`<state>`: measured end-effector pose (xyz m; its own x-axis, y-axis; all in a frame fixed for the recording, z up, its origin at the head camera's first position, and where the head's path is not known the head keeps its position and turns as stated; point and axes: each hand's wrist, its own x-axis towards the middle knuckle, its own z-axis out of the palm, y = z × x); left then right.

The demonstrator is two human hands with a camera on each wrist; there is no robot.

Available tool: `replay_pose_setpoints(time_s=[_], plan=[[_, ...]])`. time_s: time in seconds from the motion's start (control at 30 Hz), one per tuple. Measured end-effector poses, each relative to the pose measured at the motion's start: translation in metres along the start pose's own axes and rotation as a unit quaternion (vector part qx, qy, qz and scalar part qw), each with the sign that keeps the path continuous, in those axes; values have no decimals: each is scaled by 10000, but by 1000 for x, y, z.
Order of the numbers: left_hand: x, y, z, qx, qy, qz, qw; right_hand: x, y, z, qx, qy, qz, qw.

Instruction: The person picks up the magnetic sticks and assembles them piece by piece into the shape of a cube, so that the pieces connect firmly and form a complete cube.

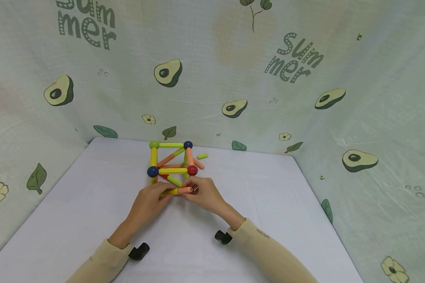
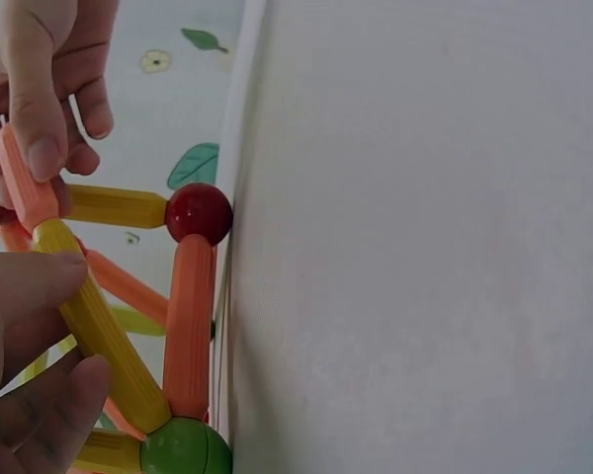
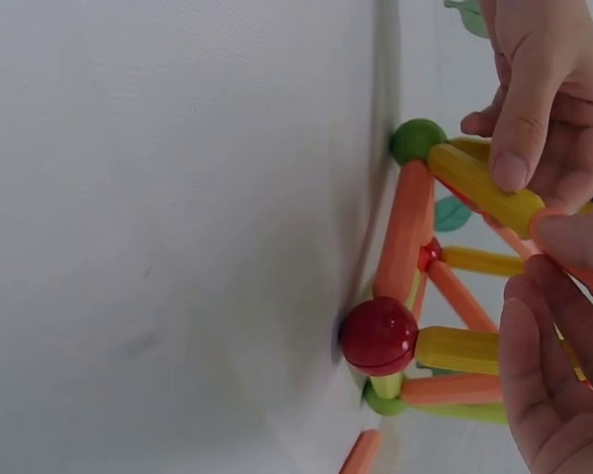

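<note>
A frame of magnetic building rods and balls stands on the table, with a yellow rod (image 1: 172, 171) across its near top between a blue ball (image 1: 153, 171) and a red ball (image 1: 192, 170). At its near side my left hand (image 1: 148, 200) grips a yellow rod (image 2: 104, 326), whose far end meets a green ball (image 2: 186, 449). My right hand (image 1: 207, 194) pinches an orange rod (image 2: 25, 178), which touches the free end of that yellow rod at an angle. Part of the orange rod is hidden by my right fingers in the right wrist view.
Behind the frame's right side lie a short yellow-green rod (image 1: 202, 156) and an orange rod (image 1: 199, 163). A white cloth covers the table (image 1: 262, 204). Printed fabric (image 1: 205, 78) hangs at the back and sides.
</note>
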<state>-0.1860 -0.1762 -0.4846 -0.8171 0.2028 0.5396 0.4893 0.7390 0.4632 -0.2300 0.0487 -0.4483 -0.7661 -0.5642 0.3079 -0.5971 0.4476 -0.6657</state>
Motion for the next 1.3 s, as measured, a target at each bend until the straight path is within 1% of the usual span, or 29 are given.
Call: replay_pose_setpoints(time_s=[0.13, 0.23, 0.33, 0.43, 0.53, 0.6, 0.7, 0.8, 0.9, 1.03, 1.13, 1.3], plan=[[4, 2, 6, 137, 105, 232, 9996, -1, -2, -2, -83, -38, -33, 10000], [6, 4, 10, 237, 96, 318, 9992, -3, -3, -6, -170, -55, -132, 9998], [7, 6, 11, 248, 83, 229, 9994, -5, -5, -14, -254, 64, -348, 9991], [7, 8, 10, 207, 113, 76, 9997, -7, -8, -24, -388, 387, -593, 9967], [7, 9, 9, 186, 171, -36, 9997, -5, -10, -35, -621, 641, -629, 9940], [7, 8, 9, 167, 230, -67, 9996, -2, -9, -41, -785, 578, -542, 9938], [9, 7, 11, 167, 324, -70, 9993, 3, -8, -47, -1082, 173, -311, 9935], [10, 8, 12, 184, 401, -67, 9990, 9, -7, -47, -1331, -239, -207, 9906], [13, 10, 14, 281, 412, -145, 9986, 15, -6, -44, -1329, -353, -337, 9899], [16, 13, 15, 409, 306, -363, 9980, 20, -4, -39, -1208, -175, -624, 9906], [17, 15, 14, 446, 262, -512, 9974, 22, -3, -36, -1301, 2, -720, 9889], [18, 16, 14, 535, 257, -565, 9966, 24, -2, -32, -1462, 238, -671, 9867]])
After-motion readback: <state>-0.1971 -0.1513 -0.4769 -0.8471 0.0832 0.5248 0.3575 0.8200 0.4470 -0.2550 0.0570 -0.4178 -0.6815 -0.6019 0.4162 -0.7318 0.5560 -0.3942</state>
